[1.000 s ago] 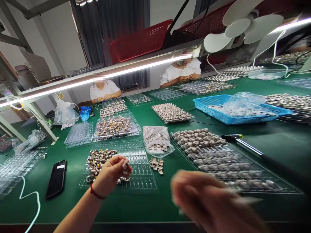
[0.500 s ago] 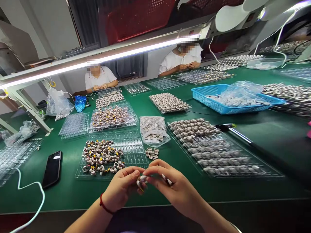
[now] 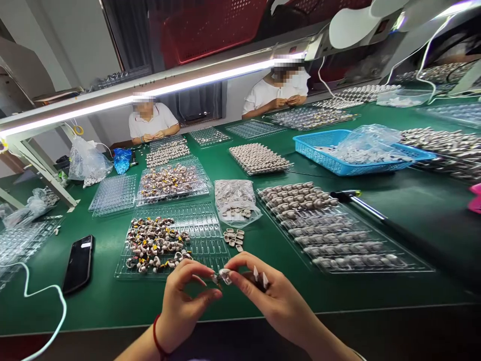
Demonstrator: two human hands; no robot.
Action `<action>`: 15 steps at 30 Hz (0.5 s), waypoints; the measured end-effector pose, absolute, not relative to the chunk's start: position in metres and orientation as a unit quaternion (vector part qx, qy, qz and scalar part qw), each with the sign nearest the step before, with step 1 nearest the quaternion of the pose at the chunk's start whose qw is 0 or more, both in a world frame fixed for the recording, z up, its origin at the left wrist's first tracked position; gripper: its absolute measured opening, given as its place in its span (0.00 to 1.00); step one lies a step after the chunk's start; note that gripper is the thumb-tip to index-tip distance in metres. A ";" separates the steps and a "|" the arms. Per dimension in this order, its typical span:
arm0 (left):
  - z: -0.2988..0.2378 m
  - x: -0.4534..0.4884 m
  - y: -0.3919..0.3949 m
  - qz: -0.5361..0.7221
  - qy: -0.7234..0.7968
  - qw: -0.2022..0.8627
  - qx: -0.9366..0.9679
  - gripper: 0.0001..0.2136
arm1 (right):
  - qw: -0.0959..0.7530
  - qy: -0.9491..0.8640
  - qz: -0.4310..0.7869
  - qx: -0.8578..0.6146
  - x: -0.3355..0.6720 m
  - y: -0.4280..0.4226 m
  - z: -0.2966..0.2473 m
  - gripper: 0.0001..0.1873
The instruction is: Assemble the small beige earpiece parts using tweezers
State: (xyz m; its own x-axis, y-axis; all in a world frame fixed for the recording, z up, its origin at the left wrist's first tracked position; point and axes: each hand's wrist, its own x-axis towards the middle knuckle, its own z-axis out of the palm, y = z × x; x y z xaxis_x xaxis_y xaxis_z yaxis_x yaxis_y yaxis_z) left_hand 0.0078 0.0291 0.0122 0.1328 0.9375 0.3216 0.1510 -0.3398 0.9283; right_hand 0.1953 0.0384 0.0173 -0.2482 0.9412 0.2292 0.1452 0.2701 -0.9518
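Presently, head view: small pale part (image 3: 225, 274) being pinched in closed grip of right hand (image 3: 273, 295), above worktop (image 3: 338, 297), near clear tray (image 3: 206, 246). Left hand (image 3: 182, 297) being held just beside part, grip partly spread; whether holding anything cannot be told. Pale pointed tips (image 3: 265, 281) being seen in right hand.

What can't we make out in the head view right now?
Head view:
Small part at the right hand: too small for detail, partly covered by fingertips.
Left hand: contact with that part too fine to tell.
Two pale tips: the right hand hides the rest.
Pink thing: cut off by right edge.
White fan: cut off by top edge.
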 end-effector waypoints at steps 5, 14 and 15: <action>0.014 0.006 0.033 0.517 0.413 0.253 0.706 0.07 | 0.438 -0.643 0.472 -0.414 0.194 0.037 0.018 0.13; 0.012 0.005 0.035 0.495 0.426 0.128 0.747 0.08 | 0.452 -0.628 0.476 -0.418 0.193 0.037 0.012 0.15; 0.012 0.005 0.036 0.493 0.427 0.127 0.747 0.08 | 0.454 -0.628 0.475 -0.417 0.193 0.037 0.013 0.14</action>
State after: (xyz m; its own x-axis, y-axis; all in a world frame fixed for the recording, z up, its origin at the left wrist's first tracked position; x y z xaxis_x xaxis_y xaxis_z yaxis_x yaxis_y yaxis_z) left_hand 0.0054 0.0358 0.0121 0.1496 0.7635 0.6283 0.5123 -0.6033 0.6112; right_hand 0.1927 0.0371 0.0128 -0.2411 0.9549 0.1733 0.0924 0.2004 -0.9753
